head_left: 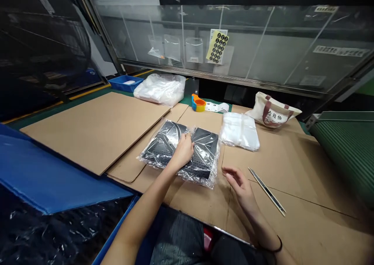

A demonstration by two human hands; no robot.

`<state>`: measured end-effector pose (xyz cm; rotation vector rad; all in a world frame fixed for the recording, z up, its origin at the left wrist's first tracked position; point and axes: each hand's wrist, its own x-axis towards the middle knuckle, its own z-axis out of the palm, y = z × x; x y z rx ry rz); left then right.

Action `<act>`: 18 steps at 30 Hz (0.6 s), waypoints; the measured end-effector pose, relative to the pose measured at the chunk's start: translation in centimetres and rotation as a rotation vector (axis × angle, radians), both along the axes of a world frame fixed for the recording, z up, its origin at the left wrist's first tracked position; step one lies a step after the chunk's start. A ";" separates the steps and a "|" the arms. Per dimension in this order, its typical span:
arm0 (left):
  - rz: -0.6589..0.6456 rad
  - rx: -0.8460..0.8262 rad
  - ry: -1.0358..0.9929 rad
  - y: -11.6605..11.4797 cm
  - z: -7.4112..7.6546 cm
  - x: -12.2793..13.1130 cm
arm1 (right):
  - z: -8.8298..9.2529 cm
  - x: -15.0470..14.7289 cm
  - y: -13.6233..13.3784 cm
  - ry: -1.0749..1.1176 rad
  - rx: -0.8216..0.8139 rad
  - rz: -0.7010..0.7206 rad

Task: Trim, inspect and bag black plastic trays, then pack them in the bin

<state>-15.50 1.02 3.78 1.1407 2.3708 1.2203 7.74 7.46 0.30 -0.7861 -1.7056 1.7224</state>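
Okay, the left hand (183,151) is pressed down on the clear bag of black perforated panels (204,152), which lies on cardboard sheeting (201,119), while the right hand (237,185) hangs open just beside it, near a long metal strip (267,191). That slick plastic could slide, or the strip's end could snag it. On the canvas tote bag (273,111), dark characters, too unclear for me; no brand readable.
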 end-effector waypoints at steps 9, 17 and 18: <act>-0.060 -0.174 0.060 0.1 -0.2 0.7 | 0.2 -5.3 2.6 0.162 -0.669 0.154; -0.049 -0.109 -0.008 0.0 -1.6 0.9 | 0.6 -7.9 3.7 0.063 -0.667 0.167; -0.051 -0.102 -0.012 -0.1 -1.7 1.0 | 0.7 -8.0 3.9 0.045 -0.664 0.177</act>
